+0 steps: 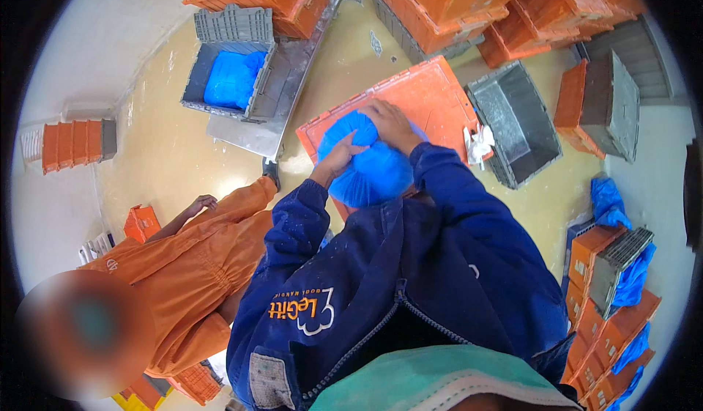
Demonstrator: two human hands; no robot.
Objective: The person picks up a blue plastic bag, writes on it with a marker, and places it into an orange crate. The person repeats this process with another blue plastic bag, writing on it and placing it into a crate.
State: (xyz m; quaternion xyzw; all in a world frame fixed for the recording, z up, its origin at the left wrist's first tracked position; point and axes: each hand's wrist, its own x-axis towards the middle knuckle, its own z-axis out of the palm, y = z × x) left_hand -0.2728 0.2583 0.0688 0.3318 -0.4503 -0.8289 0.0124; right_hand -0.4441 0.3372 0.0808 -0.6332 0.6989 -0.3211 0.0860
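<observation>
Two-handed: gripping bag (pixel 375 173) w/ L hand (pixel 338 157) & R hand (pixel 392 124), nr orange lid's (pixel 430 94) L edge, by open floor (pixel 150 147).

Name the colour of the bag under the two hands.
The bag is bright blue, showing best in the head view.

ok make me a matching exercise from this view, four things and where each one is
1. Bunched blue plastic bag
2. Grey crate with raised flap
3. Crumpled white item
4. Person in orange clothing

A. Lower left
B. Upper left, blue plastic inside
C. Over the orange crate, left hand and right hand on it
D. At the orange crate's right edge

Pairs: 1-C, 2-B, 3-D, 4-A
</observation>
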